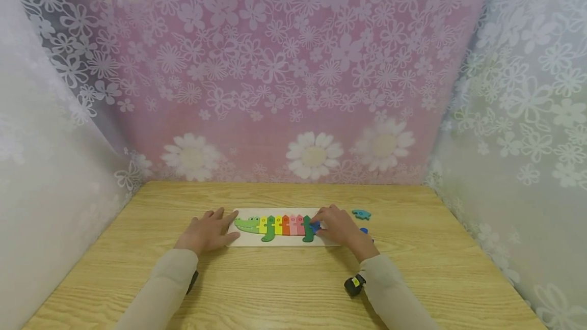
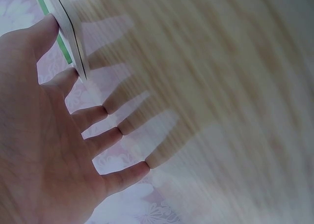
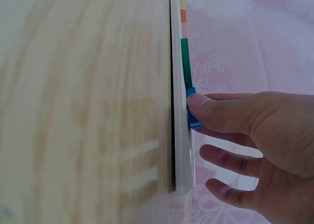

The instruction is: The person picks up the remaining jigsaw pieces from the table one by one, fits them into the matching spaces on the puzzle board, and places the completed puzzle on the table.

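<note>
A white puzzle board [image 1: 249, 241] lies on the table with a row of coloured crocodile pieces on it, from the light green head [image 1: 247, 224] to a dark green leg piece [image 1: 308, 230]. My left hand [image 1: 206, 230] rests at the board's left end, fingers spread, thumb and forefinger touching its edge. Between thumb and fingers my right hand [image 1: 339, 225] pinches a blue puzzle piece [image 3: 192, 116] just right of the dark green piece. In the right wrist view the blue piece sits at the board's surface, slightly tilted; whether it is seated I cannot tell.
A teal puzzle piece [image 1: 361, 214] lies on the wooden table [image 1: 275, 289] right of the board. Near it another blue piece [image 1: 364, 230] is partly hidden by my right wrist. Flowered cloth [image 1: 293, 90] hangs behind and along both sides of the table.
</note>
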